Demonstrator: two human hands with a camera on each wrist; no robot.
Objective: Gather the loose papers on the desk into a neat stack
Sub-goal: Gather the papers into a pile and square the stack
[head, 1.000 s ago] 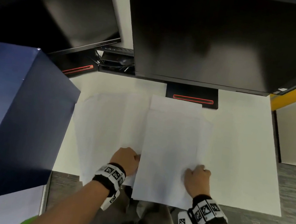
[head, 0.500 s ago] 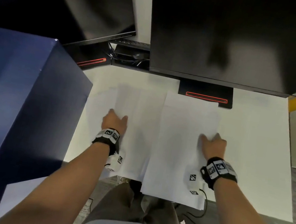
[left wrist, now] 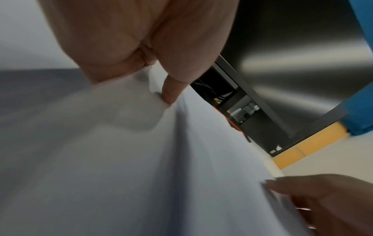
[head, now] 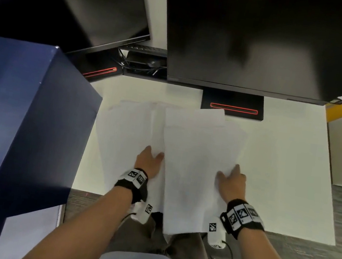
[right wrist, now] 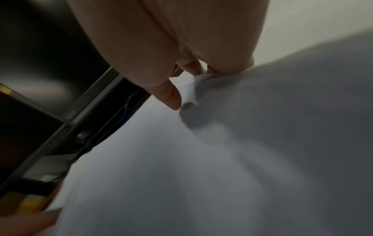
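Several white papers lie on the white desk (head: 282,168). A top pile (head: 197,155) sits in the middle and overhangs the near edge. More sheets (head: 125,133) fan out to its left. My left hand (head: 150,159) is at the pile's left edge and my right hand (head: 230,180) at its right edge. In the left wrist view my left hand (left wrist: 161,89) has its thumb dug into the bunched paper (left wrist: 161,175). In the right wrist view my right hand (right wrist: 187,83) pinches a puckered fold of paper (right wrist: 201,175) between thumb and fingers. The other fingertips are hidden by paper.
A large dark monitor (head: 257,38) stands behind the papers, its base (head: 233,104) touching their far edge. A second monitor (head: 95,7) is at the back left. A tall blue cabinet (head: 23,118) borders the desk's left side. Bare desk lies to the right.
My left hand has moved right, off the left sheets, to the middle pile's left edge. My right hand has slid back along the right edge. The paper now puckers under both hands.
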